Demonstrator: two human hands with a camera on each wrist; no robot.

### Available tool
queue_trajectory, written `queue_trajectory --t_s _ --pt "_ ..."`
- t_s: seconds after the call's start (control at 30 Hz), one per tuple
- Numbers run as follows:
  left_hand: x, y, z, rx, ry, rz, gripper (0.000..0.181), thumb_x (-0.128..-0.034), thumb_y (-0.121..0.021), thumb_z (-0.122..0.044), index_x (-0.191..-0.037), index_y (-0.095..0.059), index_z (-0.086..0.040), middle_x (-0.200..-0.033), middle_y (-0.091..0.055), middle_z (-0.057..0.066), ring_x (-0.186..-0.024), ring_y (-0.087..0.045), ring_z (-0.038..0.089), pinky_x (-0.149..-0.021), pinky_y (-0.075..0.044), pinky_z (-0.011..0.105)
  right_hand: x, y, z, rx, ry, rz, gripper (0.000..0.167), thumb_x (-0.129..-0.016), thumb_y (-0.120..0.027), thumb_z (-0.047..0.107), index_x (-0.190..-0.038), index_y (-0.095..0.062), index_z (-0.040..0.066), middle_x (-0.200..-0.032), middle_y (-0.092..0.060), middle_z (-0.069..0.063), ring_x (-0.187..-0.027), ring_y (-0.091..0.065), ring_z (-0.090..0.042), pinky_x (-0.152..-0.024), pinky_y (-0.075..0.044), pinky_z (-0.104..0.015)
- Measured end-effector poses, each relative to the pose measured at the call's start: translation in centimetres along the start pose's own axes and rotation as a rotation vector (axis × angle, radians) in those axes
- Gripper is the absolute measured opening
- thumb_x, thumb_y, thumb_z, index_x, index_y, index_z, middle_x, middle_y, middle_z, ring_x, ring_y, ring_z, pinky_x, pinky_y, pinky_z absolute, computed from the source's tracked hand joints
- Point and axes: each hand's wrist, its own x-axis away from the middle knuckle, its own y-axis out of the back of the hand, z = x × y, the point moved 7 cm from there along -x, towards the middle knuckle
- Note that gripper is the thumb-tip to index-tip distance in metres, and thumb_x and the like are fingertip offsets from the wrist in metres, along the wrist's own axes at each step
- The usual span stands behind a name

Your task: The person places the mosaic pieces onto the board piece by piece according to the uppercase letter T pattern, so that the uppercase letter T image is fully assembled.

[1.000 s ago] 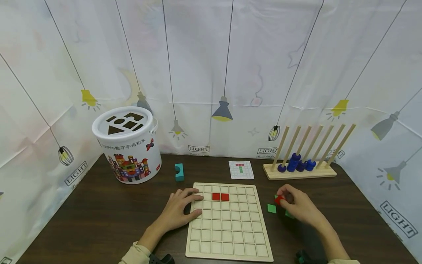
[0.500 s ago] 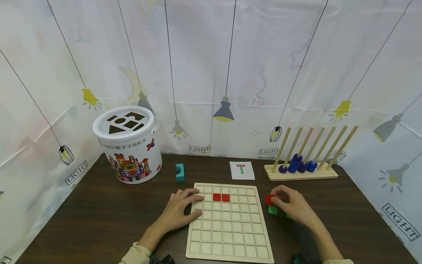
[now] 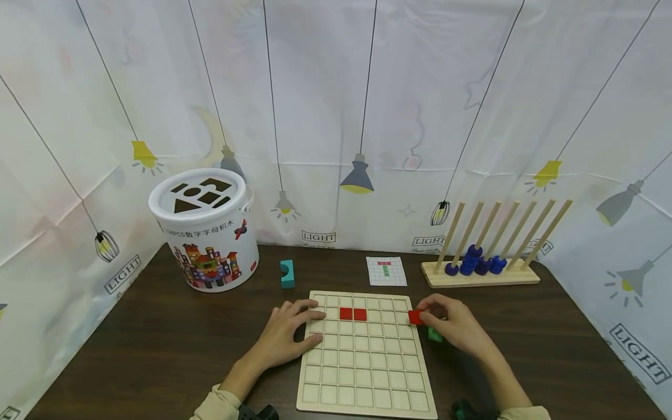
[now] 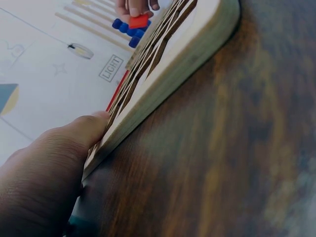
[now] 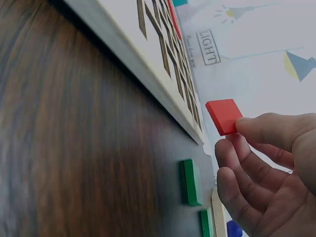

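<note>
Thumb and fingertips of the right hand [image 3: 455,324] pinch a small red square tile [image 5: 224,116] near one edge, so most of its face juts out past them; the remaining fingers curl loosely below. In the head view the tile appears over the right edge of a pale wooden grid board [image 3: 364,359], while the right wrist view shows it tilted and apart from the wood. The left hand [image 3: 287,335] lies at the board's left side, fingers spread, their tips and the thumb resting on its border. Two more red tiles, the left one [image 3: 346,314] and the right one [image 3: 360,314], sit side by side in neighbouring cells of the second row from the far end. A green tile [image 3: 434,334] lies on the dark table [image 3: 131,350] beneath the right hand. Farther off are a printed pattern card [image 3: 387,271], a teal block [image 3: 286,275], a peg rack [image 3: 438,280] with blue beads and a white lidded bucket [image 3: 205,233]. With so slim a hold, the tile could slip or twist; lowered at this slant, it might catch on a cell divider, and a light left touch could let the board slide. The right hand hides a second green tile [image 5: 206,223] from the head camera; the left wrist view cuts off most left fingers, and both forearms leave the frame.
</note>
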Motion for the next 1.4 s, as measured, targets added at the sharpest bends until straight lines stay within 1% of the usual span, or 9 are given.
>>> queue_trajectory --t_s 0.13,0.23,0.4,0.5,0.7,0.8,1.1,1.27,1.4 --pt "0.2 0.1 -0.1 0.008 -0.012 -0.007 0.044 -0.0858 -0.062 -0.051 -0.126 -0.06 -0.033 -0.136 -0.051 -0.003 -0.106 -0.047 0.016 -0.081 -0.032 0.038 -0.3 -0.5 0.3 0.004 -0.001 -0.003 0.014 -0.09 -0.064 0.016 -0.103 -0.065 0.01 -0.093 -0.067 -0.002 -0.081 -0.06 -0.011 -0.064 -0.045 -0.024" --pt "0.2 0.1 -0.1 0.008 -0.018 -0.009 0.049 -0.0841 -0.061 -0.056 -0.126 -0.06 -0.032 -0.137 -0.051 -0.003 -0.107 -0.047 0.017 -0.081 -0.032 0.038 -0.6 -0.9 0.5 -0.003 -0.006 0.0 0.013 -0.09 -0.064 0.016 -0.102 -0.065 0.012 -0.094 -0.068 -0.002 -0.083 -0.061 -0.012 -0.066 -0.045 -0.024" --pt "0.3 0.0 0.0 0.006 -0.004 0.013 0.061 -0.0777 -0.061 -0.066 -0.129 -0.058 -0.033 -0.139 -0.048 -0.005 -0.11 -0.046 0.018 -0.082 -0.031 0.038 -1.0 -1.4 0.7 -0.029 -0.02 0.004 0.012 -0.09 -0.064 0.016 -0.102 -0.065 0.011 -0.093 -0.068 -0.003 -0.082 -0.062 -0.013 -0.067 -0.047 -0.024" --pt "0.3 -0.1 0.1 0.015 0.005 0.03 0.065 -0.0753 -0.062 -0.069 -0.13 -0.057 -0.034 -0.14 -0.046 -0.006 -0.112 -0.045 0.019 -0.083 -0.031 0.039 -1.2 -1.5 1.0 -0.041 -0.015 0.008 0.013 -0.09 -0.063 0.015 -0.102 -0.064 0.009 -0.093 -0.068 -0.004 -0.082 -0.062 -0.013 -0.066 -0.047 -0.024" --pt "0.3 0.0 0.1 0.02 0.007 0.029 0.065 -0.0745 -0.064 -0.067 -0.129 -0.058 -0.033 -0.14 -0.047 -0.005 -0.111 -0.046 0.018 -0.083 -0.031 0.039 -1.6 -1.9 1.5 -0.051 -0.034 0.005 0.013 -0.09 -0.063 0.014 -0.102 -0.064 0.008 -0.088 -0.068 -0.004 -0.079 -0.062 -0.013 -0.066 -0.047 -0.024" --pt "0.2 0.1 0.0 0.024 0.007 0.029 0.064 -0.0748 -0.065 -0.065 -0.129 -0.058 -0.032 -0.14 -0.047 -0.003 -0.111 -0.046 0.019 -0.083 -0.031 0.039 -1.8 -2.0 1.8 -0.058 -0.034 0.005 0.013 -0.09 -0.063 0.014 -0.102 -0.064 0.008 -0.089 -0.068 -0.005 -0.079 -0.062 -0.015 -0.066 -0.047 -0.025" --pt "0.3 0.2 0.1 0.017 0.007 0.041 0.062 -0.0764 -0.065 -0.063 -0.13 -0.058 -0.031 -0.14 -0.047 -0.003 -0.114 -0.047 0.022 -0.085 -0.032 0.042 -2.5 -3.2 2.7 -0.163 -0.003 0.054 0.014 -0.09 -0.064 0.013 -0.102 -0.063 0.006 -0.09 -0.067 -0.012 -0.076 -0.062 -0.021 -0.059 -0.049 -0.027" --pt "0.2 0.1 0.1 0.02 0.012 0.047 0.062 -0.0769 -0.064 -0.065 -0.13 -0.057 -0.033 -0.14 -0.047 -0.004 -0.114 -0.047 0.021 -0.086 -0.032 0.042 -3.0 -3.8 2.9 -0.158 0.025 0.065 0.015 -0.09 -0.064 0.015 -0.102 -0.063 0.007 -0.096 -0.067 -0.01 -0.078 -0.063 -0.019 -0.061 -0.05 -0.028" --pt "0.1 0.1 0.2 0.027 0.018 0.05 0.062 -0.077 -0.064 -0.064 -0.13 -0.057 -0.033 -0.14 -0.046 -0.004 -0.114 -0.047 0.021 -0.086 -0.032 0.043 -3.4 -4.4 2.8 -0.149 0.016 0.066 0.013 -0.089 -0.064 0.012 -0.101 -0.063 0.006 -0.095 -0.066 -0.01 -0.076 -0.063 -0.019 -0.062 -0.051 -0.029"
